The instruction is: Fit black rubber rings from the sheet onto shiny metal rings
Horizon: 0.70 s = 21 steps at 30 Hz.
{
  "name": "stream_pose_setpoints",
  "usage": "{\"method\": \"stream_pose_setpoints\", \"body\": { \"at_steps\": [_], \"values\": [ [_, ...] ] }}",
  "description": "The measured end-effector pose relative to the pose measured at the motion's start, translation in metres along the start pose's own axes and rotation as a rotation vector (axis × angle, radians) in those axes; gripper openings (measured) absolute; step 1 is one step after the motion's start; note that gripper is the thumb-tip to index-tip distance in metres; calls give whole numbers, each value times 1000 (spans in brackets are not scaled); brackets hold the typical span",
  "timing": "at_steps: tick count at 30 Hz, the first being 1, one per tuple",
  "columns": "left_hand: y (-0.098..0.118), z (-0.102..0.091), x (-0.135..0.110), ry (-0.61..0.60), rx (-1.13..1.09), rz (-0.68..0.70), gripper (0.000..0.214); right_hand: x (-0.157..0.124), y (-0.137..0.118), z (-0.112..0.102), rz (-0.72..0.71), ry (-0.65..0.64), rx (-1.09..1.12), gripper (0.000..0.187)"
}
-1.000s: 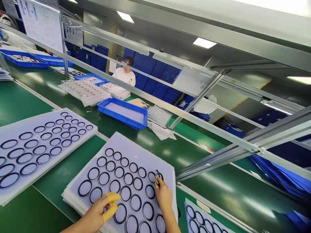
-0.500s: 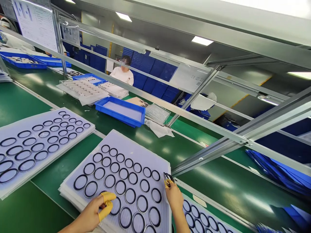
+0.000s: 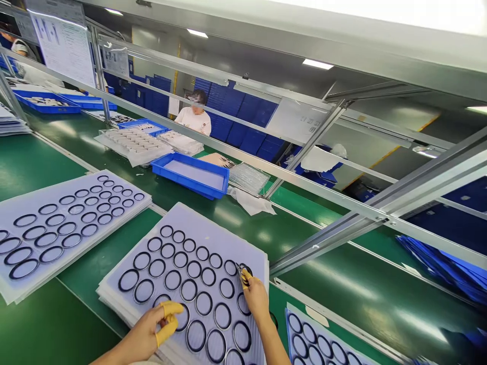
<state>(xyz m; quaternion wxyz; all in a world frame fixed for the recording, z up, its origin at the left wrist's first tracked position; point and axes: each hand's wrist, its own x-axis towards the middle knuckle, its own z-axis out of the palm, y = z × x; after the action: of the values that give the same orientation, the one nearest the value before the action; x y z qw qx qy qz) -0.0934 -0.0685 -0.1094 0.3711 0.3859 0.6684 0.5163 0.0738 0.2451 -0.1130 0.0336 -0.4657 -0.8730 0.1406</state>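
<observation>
Two hands: both wear yellow finger cots, over the middle sheet on the green bench.
Right hand: fingertips pinch a black ring at the sheet's far-right edge.
Left hand: thumb and forefinger pressed together, at the near edge.
Step, as judged: handling one ring at its place.
Next move calls for: a light, level grip, clear of neighbouring rings.

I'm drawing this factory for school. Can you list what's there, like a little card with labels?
Place: green belt under metal rails
Right hand: pinches a black ring at the far edge of the middle sheet
Left hand: yellow-capped fingertips on the middle sheet
Middle sheet: rows of black rings
Left: second sheet of rings
Behind: blue tray; person in white
</observation>
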Motion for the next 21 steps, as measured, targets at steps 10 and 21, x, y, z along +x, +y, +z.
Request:
{"method": "stream_pose_setpoints", "body": {
  "at_steps": [10,21],
  "values": [
    [-2,-13,-1,-32,11,-1,36,1,30,-2,190,131,388,26],
    [4,-13,2,-95,10,52,36,-3,-8,-19,52,141,-4,31]
  ]
}}
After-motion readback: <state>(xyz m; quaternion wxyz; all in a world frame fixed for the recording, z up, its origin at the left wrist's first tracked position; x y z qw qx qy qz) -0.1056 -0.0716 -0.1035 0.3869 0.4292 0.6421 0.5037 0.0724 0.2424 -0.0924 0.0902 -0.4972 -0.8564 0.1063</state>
